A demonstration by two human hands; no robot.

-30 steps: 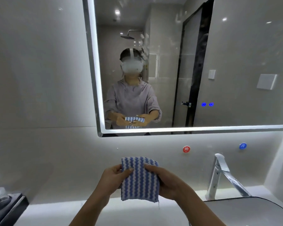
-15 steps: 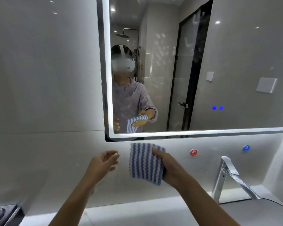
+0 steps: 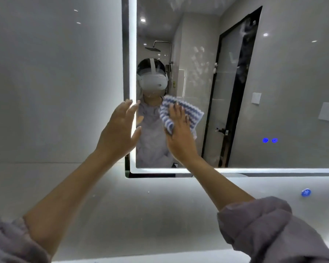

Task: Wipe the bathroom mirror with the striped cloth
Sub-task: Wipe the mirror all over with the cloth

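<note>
Since half a second back, both hands have gone up from below the mirror (image 3: 273, 82) onto its glass. Right hand (image 3: 179, 137): earlier it pinched the hanging striped cloth (image 3: 191, 112); now we see its fingers lying straight over the cloth, pressing it to the glass. Left hand (image 3: 120, 130), just left of the right one: fingers spread, holding nothing, over the lit edge; contact we cannot tell. Cloth: blue-and-white wavy stripes, rumpled, one fold bunched beside the right thumb, upper corner beyond the fingertips.

Worn on the person's head, the single camera faces forward, close to the lower left corner of the mirror (image 3: 235, 92).
</note>
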